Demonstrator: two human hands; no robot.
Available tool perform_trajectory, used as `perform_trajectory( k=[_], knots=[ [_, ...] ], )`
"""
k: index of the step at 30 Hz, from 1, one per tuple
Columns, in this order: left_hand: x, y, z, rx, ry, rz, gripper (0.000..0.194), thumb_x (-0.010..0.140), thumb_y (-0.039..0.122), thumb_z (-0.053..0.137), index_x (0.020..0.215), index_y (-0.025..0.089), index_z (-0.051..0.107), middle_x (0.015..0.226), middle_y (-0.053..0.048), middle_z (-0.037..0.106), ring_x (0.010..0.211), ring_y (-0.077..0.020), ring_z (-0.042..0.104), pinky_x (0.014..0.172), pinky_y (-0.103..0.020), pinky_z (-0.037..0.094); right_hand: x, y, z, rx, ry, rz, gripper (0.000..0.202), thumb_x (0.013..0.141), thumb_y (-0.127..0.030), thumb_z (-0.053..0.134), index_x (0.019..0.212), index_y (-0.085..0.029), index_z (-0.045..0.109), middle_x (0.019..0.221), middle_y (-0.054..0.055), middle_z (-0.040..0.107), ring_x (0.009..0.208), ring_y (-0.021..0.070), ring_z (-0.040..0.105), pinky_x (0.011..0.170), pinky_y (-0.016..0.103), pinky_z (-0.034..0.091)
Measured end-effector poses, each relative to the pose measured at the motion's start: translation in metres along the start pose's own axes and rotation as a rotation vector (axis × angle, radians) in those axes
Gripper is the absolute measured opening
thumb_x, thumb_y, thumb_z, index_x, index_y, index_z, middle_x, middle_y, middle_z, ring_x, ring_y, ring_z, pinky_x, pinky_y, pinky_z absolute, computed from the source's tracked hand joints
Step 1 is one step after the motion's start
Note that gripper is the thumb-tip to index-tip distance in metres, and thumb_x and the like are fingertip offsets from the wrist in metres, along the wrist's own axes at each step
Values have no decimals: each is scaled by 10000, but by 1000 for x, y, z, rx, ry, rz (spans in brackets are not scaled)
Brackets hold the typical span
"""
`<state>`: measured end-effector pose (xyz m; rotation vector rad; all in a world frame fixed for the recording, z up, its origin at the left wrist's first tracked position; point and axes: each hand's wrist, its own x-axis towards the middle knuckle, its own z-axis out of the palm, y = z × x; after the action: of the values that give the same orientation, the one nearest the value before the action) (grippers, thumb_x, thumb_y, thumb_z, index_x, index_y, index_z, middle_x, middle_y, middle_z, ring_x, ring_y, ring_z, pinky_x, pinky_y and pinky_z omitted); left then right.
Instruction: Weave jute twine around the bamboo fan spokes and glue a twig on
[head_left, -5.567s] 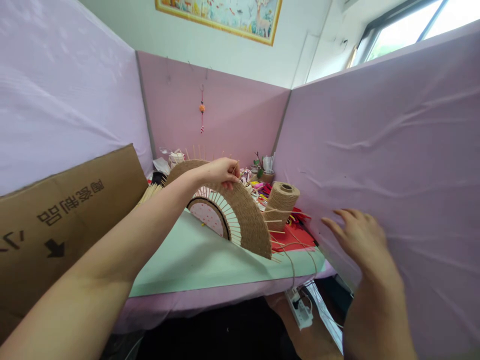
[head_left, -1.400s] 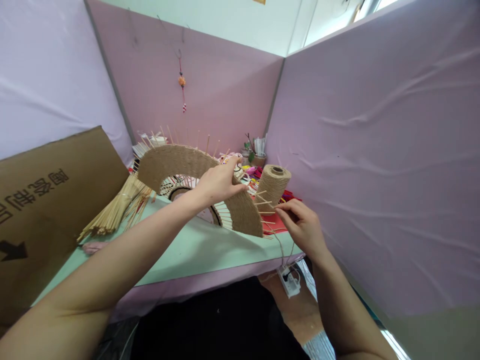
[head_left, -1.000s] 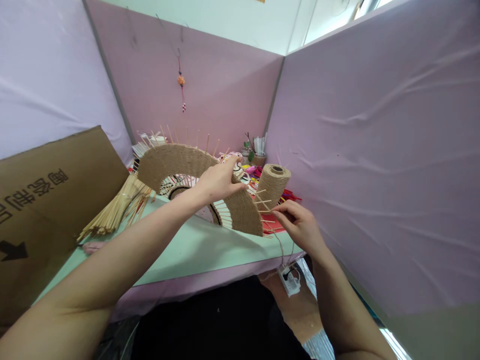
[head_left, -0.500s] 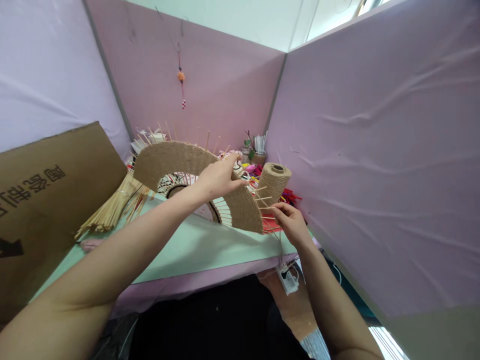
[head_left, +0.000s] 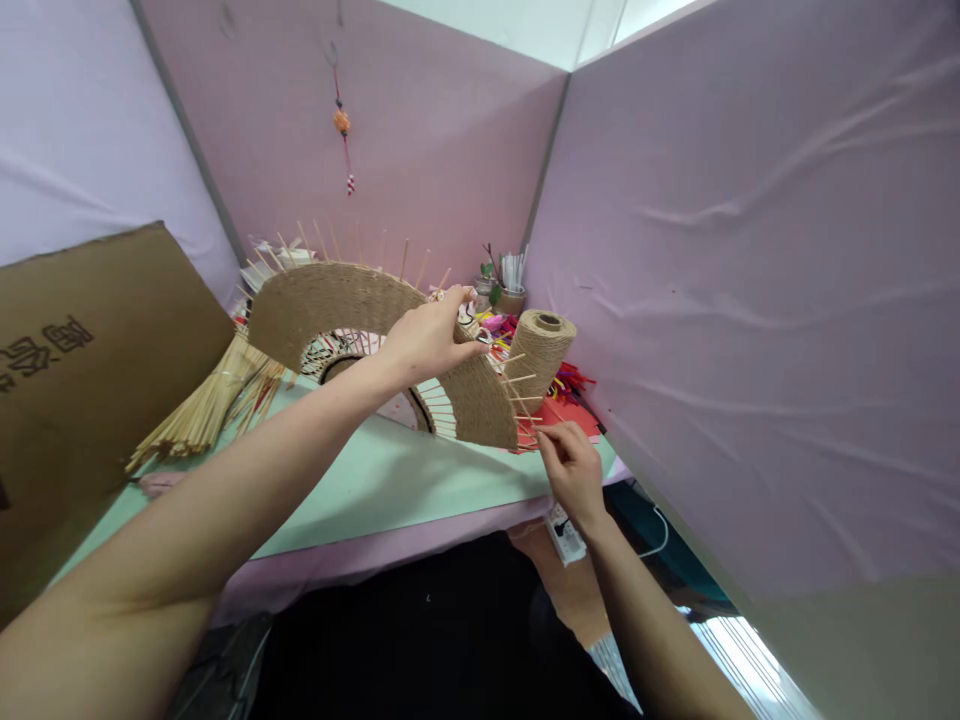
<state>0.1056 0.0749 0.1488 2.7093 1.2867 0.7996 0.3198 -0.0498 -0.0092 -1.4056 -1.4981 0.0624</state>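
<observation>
A curved woven piece (head_left: 486, 405), wrapped in brown twine over thin wooden sticks, stands as an arch on the table. Bare stick ends poke out along its outer edge and at its right end. My left hand (head_left: 431, 335) grips the outer rim on the right half, thumb on the near face and fingers over the top. Beside the right end, my right hand (head_left: 571, 462) is closed in a pinch at the bare stick tips. A thin strand of twine appears to run into the pinch, though the fingertips hide most of it. Behind stands a roll of twine (head_left: 541, 360).
A bundle of wooden sticks (head_left: 199, 405) lies left on the pale green table (head_left: 352, 500), beside a large cardboard sheet (head_left: 97, 370). Red and coloured craft pieces (head_left: 571, 382) and a jar of white sticks (head_left: 513, 285) stand behind. A white power strip (head_left: 564, 535) hangs below the edge.
My right hand has shifted slightly down along the stick tips, still pinched. The left hand keeps its grip on the woven piece. The whole view has moved a little.
</observation>
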Motion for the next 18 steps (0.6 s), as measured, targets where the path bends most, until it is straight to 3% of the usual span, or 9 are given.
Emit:
perform_trajectory(
  k=[5, 8, 10, 15, 18],
  knots=[
    [1, 0, 0, 8, -7, 17, 639, 763, 501, 633, 1291, 201, 435, 1139, -127, 648, 1018, -315, 622, 823, -377, 472, 8, 14, 4, 379, -49, 403, 231, 796, -432, 640, 864, -217, 687, 699, 10, 580, 605, 146, 476, 541, 274, 360],
    [1, -1, 1, 7, -6, 22, 645, 765, 490, 630, 1301, 193, 430, 1152, -135, 642, 1030, -315, 617, 839, -382, 468, 17, 20, 5, 712, -215, 654, 267, 726, -422, 688, 899, -219, 662, 543, -68, 406, 461, 84, 282, 452, 239, 216],
    [2, -2, 1, -1, -11, 24, 647, 764, 488, 630, 1305, 198, 426, 1161, -131, 639, 1041, -306, 614, 854, -377, 463, 23, 23, 3, 862, -365, 769, 270, 671, -394, 732, 839, -210, 630, 541, -81, 384, 452, 63, 242, 441, 226, 171],
    [2, -5, 0, -32, -36, 68, 659, 762, 508, 629, 1309, 204, 424, 1184, -120, 630, 1049, -292, 613, 870, -364, 456, 37, 28, 7, 969, -698, 874, 348, 599, -382, 814, 687, -173, 551, 534, -84, 387, 458, 39, 256, 434, 200, 142],
    [0, -7, -2, -43, -33, 77, 637, 780, 505, 617, 1308, 199, 432, 1159, -120, 640, 1047, -291, 614, 866, -362, 457, 40, 24, 19, 905, -739, 827, 356, 601, -396, 830, 708, -162, 584, 502, -93, 381, 438, 31, 272, 424, 192, 151]
  ],
)
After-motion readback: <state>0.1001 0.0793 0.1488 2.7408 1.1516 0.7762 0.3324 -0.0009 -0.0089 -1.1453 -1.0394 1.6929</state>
